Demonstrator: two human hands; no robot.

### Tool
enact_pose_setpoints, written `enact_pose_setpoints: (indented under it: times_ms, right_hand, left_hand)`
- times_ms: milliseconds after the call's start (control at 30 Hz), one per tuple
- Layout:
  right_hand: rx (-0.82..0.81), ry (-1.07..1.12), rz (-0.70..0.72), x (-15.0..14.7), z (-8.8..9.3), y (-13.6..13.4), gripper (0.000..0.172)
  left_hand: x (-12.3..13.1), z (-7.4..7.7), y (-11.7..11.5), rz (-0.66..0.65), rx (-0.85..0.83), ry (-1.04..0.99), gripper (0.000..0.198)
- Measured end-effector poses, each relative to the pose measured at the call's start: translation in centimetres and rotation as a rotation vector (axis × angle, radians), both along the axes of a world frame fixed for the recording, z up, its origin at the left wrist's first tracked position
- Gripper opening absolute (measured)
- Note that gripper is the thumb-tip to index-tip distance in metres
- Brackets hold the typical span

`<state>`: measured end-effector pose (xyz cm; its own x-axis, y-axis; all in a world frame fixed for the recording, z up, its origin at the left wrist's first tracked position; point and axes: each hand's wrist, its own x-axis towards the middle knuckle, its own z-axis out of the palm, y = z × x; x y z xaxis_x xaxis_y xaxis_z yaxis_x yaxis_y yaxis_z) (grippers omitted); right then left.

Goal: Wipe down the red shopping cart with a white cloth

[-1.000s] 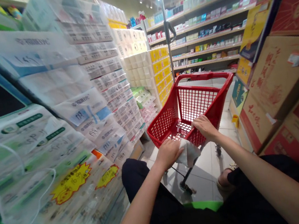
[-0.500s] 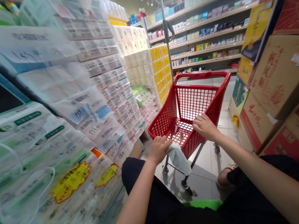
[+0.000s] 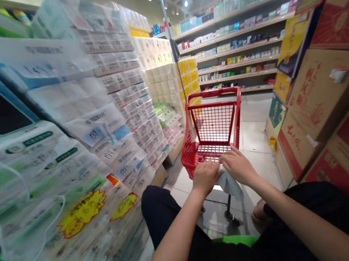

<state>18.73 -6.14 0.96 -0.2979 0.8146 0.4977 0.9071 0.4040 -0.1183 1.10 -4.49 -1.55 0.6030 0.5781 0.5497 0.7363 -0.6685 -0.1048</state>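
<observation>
A small red plastic shopping cart (image 3: 213,123) stands in the aisle just ahead of me, and nothing shows through its mesh. My left hand (image 3: 206,175) grips the near rim of the cart and pinches a white cloth (image 3: 231,184) that hangs down below it. My right hand (image 3: 237,165) grips the same rim right beside the left hand, the two almost touching. Both forearms reach forward over my dark trousers.
Stacks of wrapped tissue and paper packs (image 3: 70,135) line the left side, close by. Tilted cardboard boxes (image 3: 330,94) line the right. Stocked shelves (image 3: 233,43) cross the far end. A thin metal pole (image 3: 170,36) rises behind the cart. Tiled floor (image 3: 257,143) runs ahead.
The cart has swung from angled right to facing straight down the aisle. My hands have come together on its near rim, the cloth still hanging from my left hand.
</observation>
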Motion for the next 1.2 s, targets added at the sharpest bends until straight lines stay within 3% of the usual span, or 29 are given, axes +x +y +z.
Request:
enact_pose_setpoints:
  times_ms: [200,433,533,700,900,1100,1200]
  right_hand:
    - [-0.02,0.063,0.07,1.7,0.1,0.4,0.038]
    - [0.04,0.03,0.048,3.1,0.2,0.9,0.029]
    - [0.051,0.02,0.033,3.3,0.1,1.1,0.029]
    - [0.093,-0.065,-0.038,2.5,0.0,0.8,0.03]
    - [0.107,-0.119,-0.157,1.7,-0.7,0.1,0.034]
    - [0.099,-0.108,-0.138,-0.3,-1.0,-1.0,0.034]
    - [0.127,-0.068,-0.151,0.2,-1.2,-1.4,0.038]
  left_hand:
    - [-1.7,1.2,0.6,-0.165,-0.017,0.054,0.032]
    - [-8.3,1.3,2.1,-0.084,0.02,0.044,0.021]
    - [-9.4,0.8,2.3,-0.05,0.021,0.031,0.021]
    - [-8.0,0.2,1.6,-0.006,0.039,-0.023,0.02]
    - [-5.7,0.7,0.7,-0.04,0.028,-0.012,0.022]
    - [-2.0,0.6,-0.3,-0.036,0.038,-0.011,0.024]
    - [-0.3,0.5,-0.8,-0.061,0.044,-0.006,0.025]
